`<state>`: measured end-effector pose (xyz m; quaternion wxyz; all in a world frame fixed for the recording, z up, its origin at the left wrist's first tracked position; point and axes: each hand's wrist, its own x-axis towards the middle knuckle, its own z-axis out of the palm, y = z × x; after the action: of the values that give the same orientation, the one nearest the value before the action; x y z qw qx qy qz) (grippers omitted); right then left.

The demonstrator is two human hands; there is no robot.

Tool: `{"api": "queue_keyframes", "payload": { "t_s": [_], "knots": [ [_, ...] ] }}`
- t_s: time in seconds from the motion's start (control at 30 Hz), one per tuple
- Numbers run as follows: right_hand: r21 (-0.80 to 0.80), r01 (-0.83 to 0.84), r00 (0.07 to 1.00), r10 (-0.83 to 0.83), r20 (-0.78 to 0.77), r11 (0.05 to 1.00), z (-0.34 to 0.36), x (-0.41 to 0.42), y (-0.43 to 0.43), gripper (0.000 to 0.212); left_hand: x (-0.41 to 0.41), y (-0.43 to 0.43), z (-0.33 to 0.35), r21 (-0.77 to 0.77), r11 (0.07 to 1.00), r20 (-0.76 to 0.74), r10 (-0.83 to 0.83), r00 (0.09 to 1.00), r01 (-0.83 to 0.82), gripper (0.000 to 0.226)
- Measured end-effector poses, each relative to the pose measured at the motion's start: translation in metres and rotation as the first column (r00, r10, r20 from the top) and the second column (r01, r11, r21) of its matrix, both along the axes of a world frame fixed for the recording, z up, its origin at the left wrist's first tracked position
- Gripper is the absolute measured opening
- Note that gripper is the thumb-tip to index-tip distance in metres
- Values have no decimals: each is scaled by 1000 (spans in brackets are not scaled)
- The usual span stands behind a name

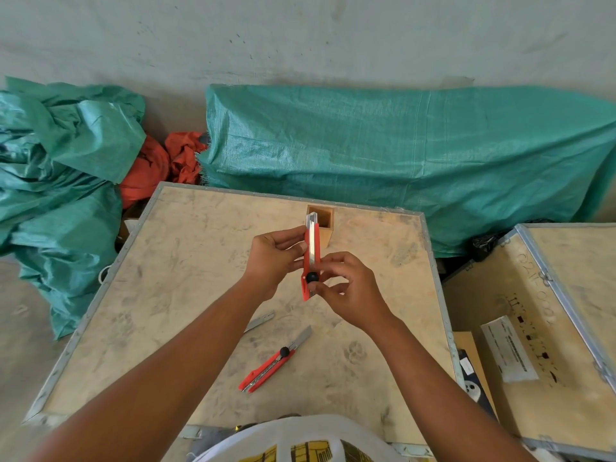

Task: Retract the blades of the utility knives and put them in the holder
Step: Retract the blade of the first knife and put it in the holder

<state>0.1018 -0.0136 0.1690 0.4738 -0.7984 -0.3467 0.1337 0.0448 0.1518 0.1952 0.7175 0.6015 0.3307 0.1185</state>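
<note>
I hold a red utility knife (312,251) upright above the wooden crate top (186,295), its metal tip pointing away from me. My left hand (271,258) pinches its upper body from the left. My right hand (346,291) grips the lower end, thumb and fingers beside the black knob. Just behind the knife stands a square wooden holder (325,225), open at the top. A second red utility knife (271,366) lies on the crate nearer me, blade extended up and to the right. Another blade end (261,321) shows from under my left forearm.
Green tarpaulin bundles (400,155) lie behind the crate and to the left, with orange cloth (160,161) between them. A second wooden crate (550,328) with a label stands at the right. My white patterned shirt (300,441) fills the bottom edge.
</note>
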Motion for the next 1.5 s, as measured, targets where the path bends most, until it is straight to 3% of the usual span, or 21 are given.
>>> {"api": "queue_keyframes", "payload": {
  "t_s": [0.17, 0.37, 0.6, 0.83, 1.17, 1.37, 1.5],
  "knots": [
    [17, 65, 998, -65, 1, 998, -5, 1, 3, 26, 4, -4, -1, -32, 999, 8, -10, 1000, 11, 33],
    [29, 15, 999, -14, -32, 999, -7, 8, -1, 33, 7, -3, -2, -29, 1000, 21, 4, 1000, -3, 34],
    [71, 112, 994, -111, -19, 991, -11, 11, 6, 27, 18, -2, -4, -45, 999, 10, -19, 1000, 19, 33],
    [103, 143, 971, -119, -208, 984, -14, 39, 10, 25, 31, 6, -2, -82, 994, 46, -71, 996, 75, 31],
    [166, 199, 956, -155, -248, 966, 2, 109, 45, 29, 94, 48, 14, 55, 980, 145, -196, 970, 190, 35],
    [146, 272, 945, -235, -229, 951, -13, 168, 69, 30, 141, 95, -10, 245, 955, -11, -173, 985, 170, 34],
    [86, 340, 938, -331, -101, 937, -45, 203, 86, 33, 158, 109, -42, 405, 844, -238, -275, 932, 352, 59]
  ]
}}
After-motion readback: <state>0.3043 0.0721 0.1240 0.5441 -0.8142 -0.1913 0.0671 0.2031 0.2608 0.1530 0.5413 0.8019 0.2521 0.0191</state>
